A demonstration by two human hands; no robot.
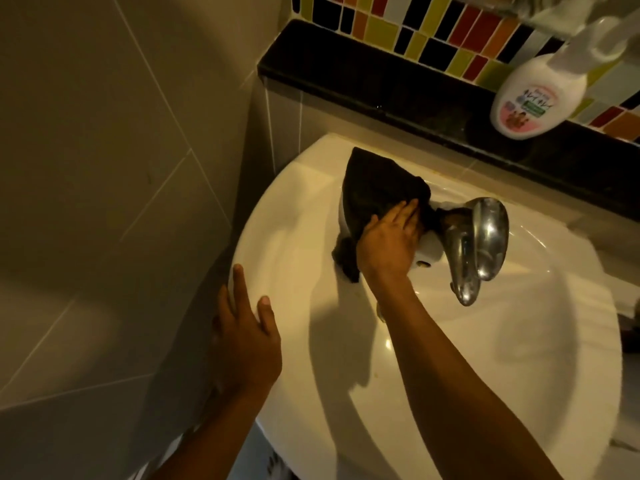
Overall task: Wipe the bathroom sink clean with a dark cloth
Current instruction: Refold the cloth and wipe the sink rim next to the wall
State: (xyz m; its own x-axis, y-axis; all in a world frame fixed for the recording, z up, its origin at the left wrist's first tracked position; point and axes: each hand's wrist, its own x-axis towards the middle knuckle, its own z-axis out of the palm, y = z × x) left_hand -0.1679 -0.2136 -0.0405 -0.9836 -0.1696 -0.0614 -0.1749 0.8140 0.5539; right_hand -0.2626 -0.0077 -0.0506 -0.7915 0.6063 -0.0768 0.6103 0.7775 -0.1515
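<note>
A white round sink point(298, 237) fills the middle of the head view. A dark cloth point(377, 188) lies spread on the sink's back deck, left of the chrome faucet point(474, 244). My right hand point(388, 244) presses flat on the cloth's near part, fingers pointing toward the faucet base. My left hand point(246, 337) rests on the sink's left rim, fingers spread over the edge and holding nothing. My right forearm crosses over the basin.
A black ledge point(381, 84) runs behind the sink below a wall of coloured tiles point(433, 26). A white pump bottle point(533, 95) stands on the ledge at the right. Beige wall tiles point(104, 168) close in at the left.
</note>
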